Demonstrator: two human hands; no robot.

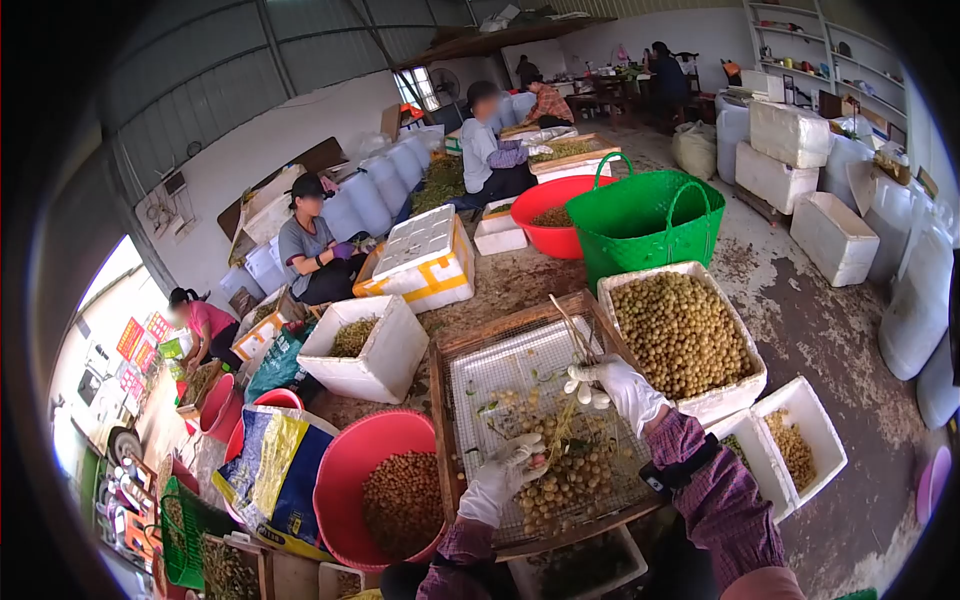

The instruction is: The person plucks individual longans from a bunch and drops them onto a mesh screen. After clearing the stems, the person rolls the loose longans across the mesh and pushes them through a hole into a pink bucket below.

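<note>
Gloved hands over the mesh tray (490, 365) right now. The right hand (618, 385) sits up at one o'clock on the tray, fingers clenched around a bundle of bare stems (573, 335) that poke up and away towards twelve. Down at six o'clock, the left hand (508, 468) has its fingers curled tight on the fruit cluster (548, 455) at the lower end of that same branch, just above the wire. Loose fruit (590, 485) lies heaped on the mesh beside it, towards five o'clock. Off the tray at two o'clock stands a white foam box (660, 270) brimming with picked fruit, a red basin (335, 455) of it at eight o'clock, and a green basket (650, 215) beyond at one.
</note>
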